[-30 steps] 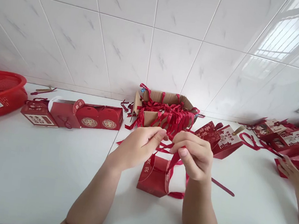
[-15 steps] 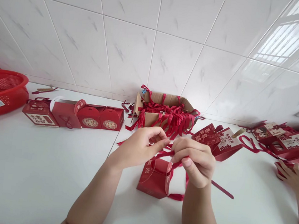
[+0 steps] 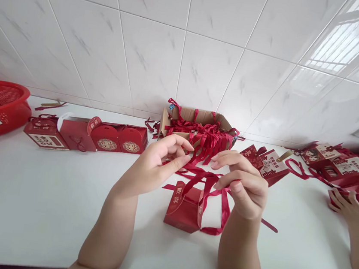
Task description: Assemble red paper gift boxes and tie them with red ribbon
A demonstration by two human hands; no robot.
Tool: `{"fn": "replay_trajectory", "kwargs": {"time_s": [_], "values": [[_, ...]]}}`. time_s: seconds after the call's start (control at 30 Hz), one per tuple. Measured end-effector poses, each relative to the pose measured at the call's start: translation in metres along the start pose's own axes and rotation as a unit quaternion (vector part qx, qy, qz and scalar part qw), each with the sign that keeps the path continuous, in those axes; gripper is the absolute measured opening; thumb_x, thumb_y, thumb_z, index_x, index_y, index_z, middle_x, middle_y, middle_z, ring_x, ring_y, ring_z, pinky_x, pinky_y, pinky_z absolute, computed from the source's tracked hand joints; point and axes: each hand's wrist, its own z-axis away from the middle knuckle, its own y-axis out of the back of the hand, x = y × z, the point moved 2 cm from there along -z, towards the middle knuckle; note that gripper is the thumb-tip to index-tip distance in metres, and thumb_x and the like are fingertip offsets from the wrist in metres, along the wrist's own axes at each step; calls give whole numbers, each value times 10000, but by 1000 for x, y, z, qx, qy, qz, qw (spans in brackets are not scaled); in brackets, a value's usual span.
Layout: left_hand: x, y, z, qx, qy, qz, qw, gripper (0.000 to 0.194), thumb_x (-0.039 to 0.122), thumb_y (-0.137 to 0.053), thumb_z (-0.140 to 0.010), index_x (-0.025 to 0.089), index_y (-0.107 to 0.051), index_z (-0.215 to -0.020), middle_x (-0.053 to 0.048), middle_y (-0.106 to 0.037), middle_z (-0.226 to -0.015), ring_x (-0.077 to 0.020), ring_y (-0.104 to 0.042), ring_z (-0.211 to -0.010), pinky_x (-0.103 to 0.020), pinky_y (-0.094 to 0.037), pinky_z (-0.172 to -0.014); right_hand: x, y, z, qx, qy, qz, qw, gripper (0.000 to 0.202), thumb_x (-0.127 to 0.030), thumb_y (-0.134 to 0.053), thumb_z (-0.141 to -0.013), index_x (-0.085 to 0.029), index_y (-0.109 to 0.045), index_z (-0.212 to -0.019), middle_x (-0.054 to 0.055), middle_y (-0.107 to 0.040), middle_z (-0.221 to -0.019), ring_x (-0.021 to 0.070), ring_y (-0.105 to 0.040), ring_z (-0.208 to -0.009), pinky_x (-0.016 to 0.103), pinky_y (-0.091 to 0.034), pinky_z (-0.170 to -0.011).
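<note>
A small red gift box [image 3: 183,212] with gold lettering stands on the white table between my forearms. Red ribbon [image 3: 226,209] loops over its top and down its right side. My left hand [image 3: 163,160] hovers above and left of the box, thumb and fingers apart, nothing held. Over on the right, my right hand [image 3: 246,185] pinches a part of the ribbon near its thumb, while its index finger reaches out toward the left. The exact pinch point is partly hidden by the fingers.
Behind my hands sits a cardboard box [image 3: 182,135] full of red ribbons. A row of red gift boxes [image 3: 107,139] and a red plastic basket [image 3: 3,110] are at left. More boxes [image 3: 273,164] lie right, with another person's hand [image 3: 349,210] beyond.
My hands have moved apart, the left one leftward and the right one slightly rightward. The left fingers have spread away from the ribbon, which now drapes lower over the box.
</note>
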Motion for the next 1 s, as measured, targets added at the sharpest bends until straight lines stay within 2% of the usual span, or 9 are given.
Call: {"fn": "replay_trajectory", "kwargs": {"time_s": [0.2, 0.37, 0.47, 0.57, 0.7, 0.83, 1.0], "values": [[5, 8, 11, 10, -1, -3, 1000, 155, 308, -519, -923, 212, -542, -1042, 13, -526, -787, -93, -506, -702, -198, -422, -614, -7, 18, 5, -32, -122, 26, 992, 246, -206, -486, -908, -206, -708, -802, 67, -616, -847, 190, -597, -798, 349, -482, -707], [4, 9, 21, 11, 24, 70, 997, 197, 330, -546, -912, 205, -524, -1062, 17, -540, -791, -107, -579, -708, -215, -443, -630, -20, 20, 16, -72, -142, 14, 987, 247, -202, -481, -922, -184, -699, -808, 51, -591, -778, 154, -561, -721, 309, -444, -652], [-5, 10, 27, 20, 48, 152, 987, 234, 326, -582, -890, 192, -533, -1075, 24, -531, -764, -118, -606, -684, -225, -460, -621, -25, 20, 32, -37, -163, 7, 986, 272, -237, -466, -936, -188, -704, -814, 53, -602, -752, 163, -555, -725, 310, -434, -654], [-21, 11, 32, 41, 74, 245, 966, 229, 296, -646, -840, 170, -582, -1021, 18, -553, -749, -120, -616, -660, -238, -494, -635, -26, 19, 53, 16, -228, -9, 974, 306, -308, -464, -945, -195, -705, -796, 46, -602, -735, 155, -541, -709, 291, -433, -648], [-44, 13, 38, 120, 140, 362, 914, 191, 175, -689, -778, 122, -634, -952, -5, -585, -697, -116, -611, -632, -225, -504, -621, -19, 18, 84, 103, -329, -69, 936, 305, -403, -531, -908, -196, -708, -771, 29, -586, -706, 145, -535, -708, 274, -439, -684], [-58, 13, 48, 183, 160, 405, 881, 85, 110, -621, -809, 123, -640, -891, 0, -573, -659, -99, -599, -619, -196, -488, -577, -10, 17, 113, 159, -359, -95, 915, 317, -449, -537, -897, -203, -700, -779, 22, -594, -692, 136, -527, -683, 272, -429, -685], [-69, 15, 60, 236, 186, 434, 849, 104, 39, -565, -826, 107, -637, -859, -41, -617, -761, -119, -633, -680, -196, -492, -552, -6, 20, 137, 212, -384, -117, 891, 353, -497, -530, -887, -203, -687, -768, 19, -585, -660, 124, -522, -644, 263, -428, -647]]}}
